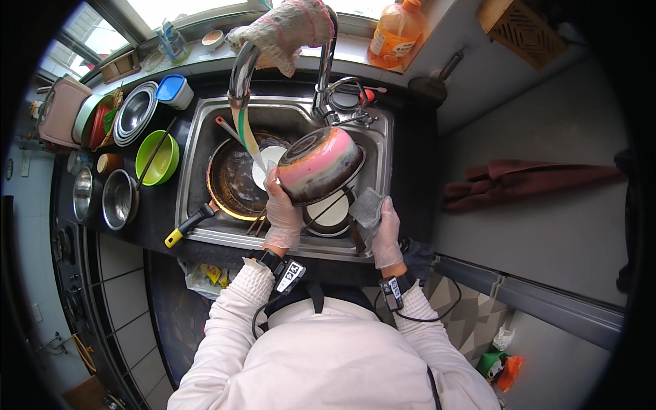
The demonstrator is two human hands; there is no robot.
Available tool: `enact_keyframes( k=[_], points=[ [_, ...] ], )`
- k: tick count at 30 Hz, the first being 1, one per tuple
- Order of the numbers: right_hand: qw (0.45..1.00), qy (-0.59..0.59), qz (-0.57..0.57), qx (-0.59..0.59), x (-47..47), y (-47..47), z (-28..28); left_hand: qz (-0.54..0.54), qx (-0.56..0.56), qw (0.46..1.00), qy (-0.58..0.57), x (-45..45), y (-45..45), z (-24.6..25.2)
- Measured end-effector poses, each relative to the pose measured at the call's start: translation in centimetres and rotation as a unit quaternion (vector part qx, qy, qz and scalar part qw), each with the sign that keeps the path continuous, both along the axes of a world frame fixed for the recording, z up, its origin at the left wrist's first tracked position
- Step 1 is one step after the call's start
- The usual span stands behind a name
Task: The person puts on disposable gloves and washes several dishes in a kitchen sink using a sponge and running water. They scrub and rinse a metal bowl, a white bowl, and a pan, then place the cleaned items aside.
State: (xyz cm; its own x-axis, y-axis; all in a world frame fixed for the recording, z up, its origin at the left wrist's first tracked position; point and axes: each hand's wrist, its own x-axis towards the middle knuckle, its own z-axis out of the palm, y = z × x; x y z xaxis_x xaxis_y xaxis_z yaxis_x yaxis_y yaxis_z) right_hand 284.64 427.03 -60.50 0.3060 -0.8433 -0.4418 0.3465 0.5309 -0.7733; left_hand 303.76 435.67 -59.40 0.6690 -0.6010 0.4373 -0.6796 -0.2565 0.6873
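My left hand (283, 215), in a clear disposable glove, grips a pink pot with a blackened underside (322, 164), tilted on its side over the sink. To its right my right hand (387, 236), gloved too, holds a grey scrubbing cloth (367, 207) beside the pot, apart from it. Below, in the steel sink (382, 169), a large frying pan (218, 189) holds water and a white dish (272, 160). A smaller dark pan or bowl with a white dish (328, 214) and chopsticks sits beneath the pot. A tube hangs from the faucet (243, 72) beside the pot.
Left of the sink stand a green bowl (154, 159), steel bowls (119, 200) and a blue-lidded container (174, 92). The frying pan's black and yellow handle (189, 225) juts over the sink's front edge. An orange bottle (397, 36) stands on the windowsill. A cloth covers the faucet's top.
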Motion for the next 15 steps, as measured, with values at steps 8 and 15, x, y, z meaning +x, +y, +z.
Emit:
enact_keyframes(
  k=[8,15],
  points=[
    [0.994,-0.049,-0.041,0.086,0.5,-0.1,-0.8,-0.038,-0.084,0.970,0.224,-0.7,1.3,-0.8],
    [0.998,-0.032,-0.038,0.036,0.5,-0.2,-0.1,0.069,0.027,0.787,0.612,-1.1,2.5,-1.6]
  ],
)
